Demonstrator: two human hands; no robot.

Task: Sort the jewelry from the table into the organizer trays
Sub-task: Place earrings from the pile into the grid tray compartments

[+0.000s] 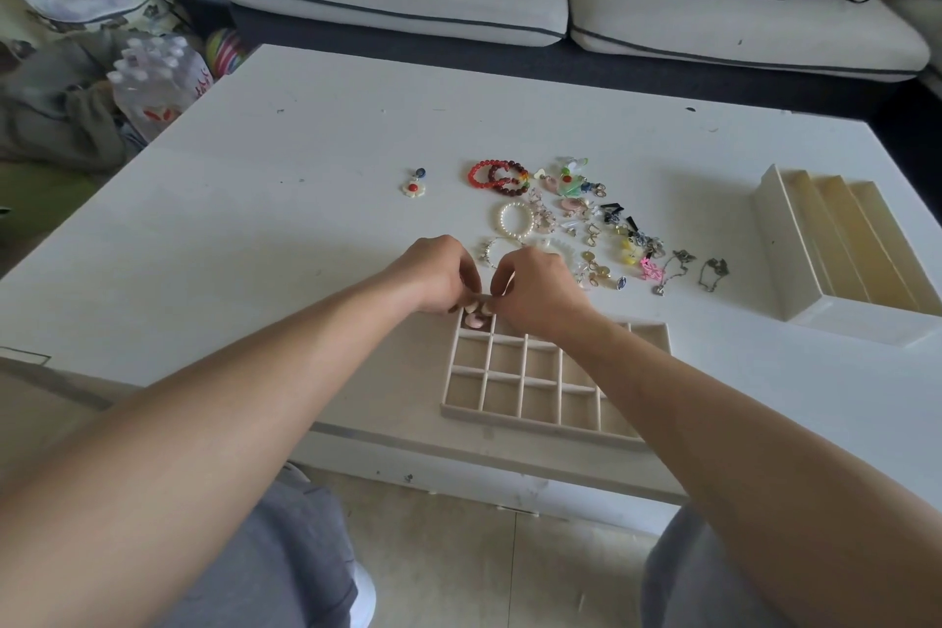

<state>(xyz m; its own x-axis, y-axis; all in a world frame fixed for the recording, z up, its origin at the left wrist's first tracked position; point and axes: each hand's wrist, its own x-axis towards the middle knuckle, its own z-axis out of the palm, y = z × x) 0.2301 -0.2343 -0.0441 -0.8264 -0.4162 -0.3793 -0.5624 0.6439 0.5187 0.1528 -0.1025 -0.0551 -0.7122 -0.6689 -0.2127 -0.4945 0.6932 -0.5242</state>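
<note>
1. Pink charm sits over the far-left cell of the tray, pinched by curled fingers of left hand and right hand.
2. If the grip slips, it bounces onto the table.
3. The right forearm hangs over the tray, so a nudge shifts it.
4. Knuckles are near the jewelry pile and could snag.

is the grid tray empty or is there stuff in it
Nearly empty: visible compartments of the grid tray are bare; only the far-left corner one holds a pink piece, below the left hand and right hand.
</note>
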